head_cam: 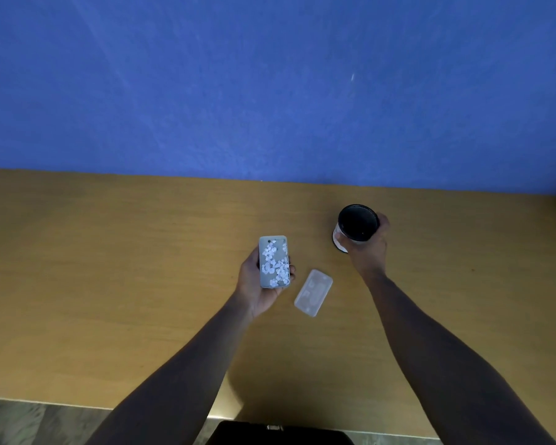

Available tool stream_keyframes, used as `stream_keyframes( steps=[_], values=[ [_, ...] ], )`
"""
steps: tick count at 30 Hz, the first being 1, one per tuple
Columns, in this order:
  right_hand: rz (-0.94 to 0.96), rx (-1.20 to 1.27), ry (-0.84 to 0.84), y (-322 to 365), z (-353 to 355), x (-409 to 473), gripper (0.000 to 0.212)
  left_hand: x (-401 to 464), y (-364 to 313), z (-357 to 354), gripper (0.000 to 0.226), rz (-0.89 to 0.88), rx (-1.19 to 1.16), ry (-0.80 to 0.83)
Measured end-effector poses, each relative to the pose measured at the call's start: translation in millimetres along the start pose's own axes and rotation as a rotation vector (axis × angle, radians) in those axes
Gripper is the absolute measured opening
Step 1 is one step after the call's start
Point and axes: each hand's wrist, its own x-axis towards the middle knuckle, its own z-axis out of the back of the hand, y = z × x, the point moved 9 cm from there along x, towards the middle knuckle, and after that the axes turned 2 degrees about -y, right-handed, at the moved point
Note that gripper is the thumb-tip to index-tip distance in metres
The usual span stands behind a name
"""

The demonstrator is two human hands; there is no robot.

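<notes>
My left hand (254, 284) holds a phone in a grey case printed with white flowers (274, 261), its back facing up, just above the wooden table (109, 268). A clear phone case (313, 292) lies flat on the table just right of that hand. Farther right, my right hand (366, 248) grips a round jar with a black lid and a white label (357, 226), fingers wrapped around its side. Whether the jar rests on the table or is lifted is unclear.
A blue wall (270, 91) rises right behind the table's far edge. The table's near edge runs along the bottom, with grey floor (29, 422) beyond it and a black object (280, 433) at the bottom centre.
</notes>
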Motion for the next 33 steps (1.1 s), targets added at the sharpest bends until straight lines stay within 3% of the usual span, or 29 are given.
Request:
stream_keyframes(
  steps=[14, 25, 33],
  values=[
    [0.065, 0.053, 0.095, 15.6, -7.7, -94.6, 0.096, -0.1, -4.9, 9.6, 0.039, -0.033, -0.029, 0.0],
    [0.145, -0.031, 0.288, 39.6, -65.4, -149.9, 0.099, -20.2, -71.2, 18.5, 0.034, -0.333, -0.016, -0.122],
    [0.166, -0.036, 0.366, 62.7, -90.8, -166.9, 0.1, -31.0, -89.1, 17.6, 0.048, -0.467, 0.104, -0.229]
  ],
)
